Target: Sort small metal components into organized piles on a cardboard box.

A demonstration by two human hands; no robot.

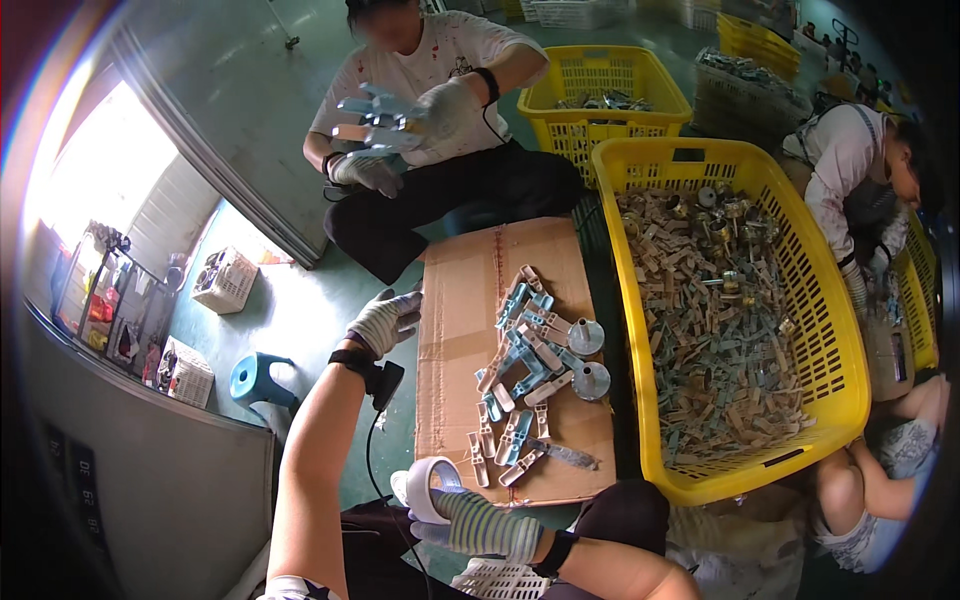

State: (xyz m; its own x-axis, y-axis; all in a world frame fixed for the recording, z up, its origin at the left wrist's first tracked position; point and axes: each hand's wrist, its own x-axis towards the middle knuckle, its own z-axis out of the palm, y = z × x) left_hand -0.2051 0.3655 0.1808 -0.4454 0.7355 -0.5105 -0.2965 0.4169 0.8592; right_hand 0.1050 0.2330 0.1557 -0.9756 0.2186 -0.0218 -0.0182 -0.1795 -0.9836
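My left hand (385, 320), in a striped work glove, hovers with fingers spread and empty just off the left edge of a brown cardboard sheet (462, 290). My right hand (482, 526), also gloved, grips a white roll (424, 487) low down near the cardboard's near corner. On the cardboard lies a loose pile of blue and white plastic parts (520, 352), with two round grey metal pieces (586, 337) beside it. The pile is about a hand's length right of my left hand.
A large yellow crate (835, 345) full of mixed parts stands right of the cardboard. A seated person opposite holds blue parts in gloved hands (400, 120). Behind is a second yellow basket (604, 75). Another person works at the right (850, 170). A blue stool (255, 380) stands at the left.
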